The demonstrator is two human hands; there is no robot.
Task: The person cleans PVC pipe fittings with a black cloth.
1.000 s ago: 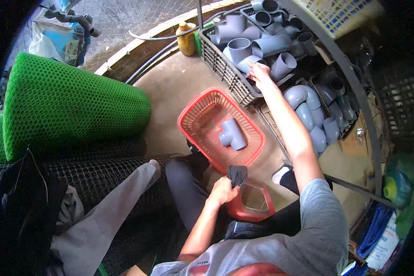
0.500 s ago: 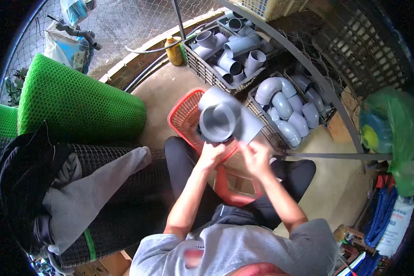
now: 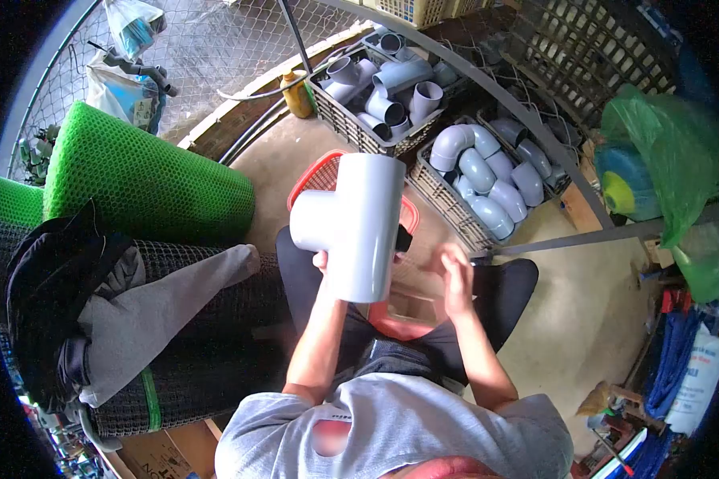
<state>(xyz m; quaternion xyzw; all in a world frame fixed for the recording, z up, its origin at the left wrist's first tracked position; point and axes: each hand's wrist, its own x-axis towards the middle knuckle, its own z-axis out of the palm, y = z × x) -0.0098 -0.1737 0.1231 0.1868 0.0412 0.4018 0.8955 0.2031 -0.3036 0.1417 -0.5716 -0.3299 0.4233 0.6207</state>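
Note:
A large grey plastic pipe tee [image 3: 367, 215] is held up before me, its side branch pointing left. My left hand [image 3: 323, 265] grips it from behind and below; the tee hides most of the fingers. At the tee's right edge a small black object [image 3: 404, 239] shows, too covered to name. My right hand [image 3: 455, 279] is off to the right, apart from the tee, empty and slightly blurred with fingers stretched. Behind the tee, a red plastic basket [image 3: 304, 180] stands between my knees, largely covered.
Ahead, one crate [image 3: 347, 126] holds grey pipe tees; another crate [image 3: 443, 203] holds pipe elbows [image 3: 477, 170]. A green mesh roll [image 3: 148, 176] lies left, near a grey and black garment [image 3: 168, 311]. A yellow bottle [image 3: 297, 96] stands by the wire fence. A metal bar [image 3: 567, 239] crosses at right.
The tee has turned from its round opening facing me to its long side showing, branch to the left. My right hand has come away from it.

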